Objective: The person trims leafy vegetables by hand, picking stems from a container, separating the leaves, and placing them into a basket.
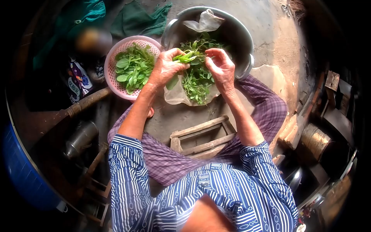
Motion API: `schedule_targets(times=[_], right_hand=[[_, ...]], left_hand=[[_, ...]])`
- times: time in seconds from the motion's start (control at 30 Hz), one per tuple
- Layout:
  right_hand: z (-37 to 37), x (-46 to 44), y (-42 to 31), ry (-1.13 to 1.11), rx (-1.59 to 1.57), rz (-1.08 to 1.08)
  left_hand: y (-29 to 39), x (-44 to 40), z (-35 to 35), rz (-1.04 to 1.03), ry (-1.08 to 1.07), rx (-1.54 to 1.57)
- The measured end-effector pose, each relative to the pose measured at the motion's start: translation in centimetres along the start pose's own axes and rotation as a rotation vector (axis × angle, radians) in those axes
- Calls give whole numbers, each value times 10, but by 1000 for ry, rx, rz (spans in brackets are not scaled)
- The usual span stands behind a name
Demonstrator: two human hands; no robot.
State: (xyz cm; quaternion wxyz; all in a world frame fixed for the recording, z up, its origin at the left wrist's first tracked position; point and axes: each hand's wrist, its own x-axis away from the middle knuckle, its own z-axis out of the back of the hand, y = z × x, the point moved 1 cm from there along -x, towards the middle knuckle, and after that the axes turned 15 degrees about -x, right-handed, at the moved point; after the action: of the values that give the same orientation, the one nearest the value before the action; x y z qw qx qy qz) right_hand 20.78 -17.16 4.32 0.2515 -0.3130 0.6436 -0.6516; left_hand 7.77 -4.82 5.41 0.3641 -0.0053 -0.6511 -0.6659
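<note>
My left hand (168,66) is closed around a small bunch of leafy greens (185,58), just right of the pink basket. My right hand (220,66) is at the right end of that bunch, thumb and fingers pinched together; what is between them is too small to make out. Below both hands, more greens (197,83) lie on a pale plastic sheet (176,96) at the near side of a large metal basin (247,38). Picked leaves (133,67) fill part of the pink perforated basket (109,73) on the left.
A wooden frame (203,145) lies between my legs. Dark green cloth (137,21) is behind the basket. A crumpled whitish plastic bag (206,21) hangs inside the basin. On the left are a metal canister (82,139) and a blue drum (27,170); wooden pieces (315,141) are at right.
</note>
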Motion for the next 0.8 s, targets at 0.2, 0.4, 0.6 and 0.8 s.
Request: schedule_targets(times=[0.2, 0.4, 0.6, 0.8], right_hand=[[-2, -1, -12, -231, 409, 366], [3, 0, -7, -288, 436, 440], [-3, 5, -4, -219, 238, 201], [-4, 8, 0, -206, 212, 208]], left_hand=[[1, 1, 3, 35, -154, 130], [6, 3, 3, 107, -207, 268], [-3, -1, 0, 94, -216, 328], [-7, -3, 0, 99, -228, 342]])
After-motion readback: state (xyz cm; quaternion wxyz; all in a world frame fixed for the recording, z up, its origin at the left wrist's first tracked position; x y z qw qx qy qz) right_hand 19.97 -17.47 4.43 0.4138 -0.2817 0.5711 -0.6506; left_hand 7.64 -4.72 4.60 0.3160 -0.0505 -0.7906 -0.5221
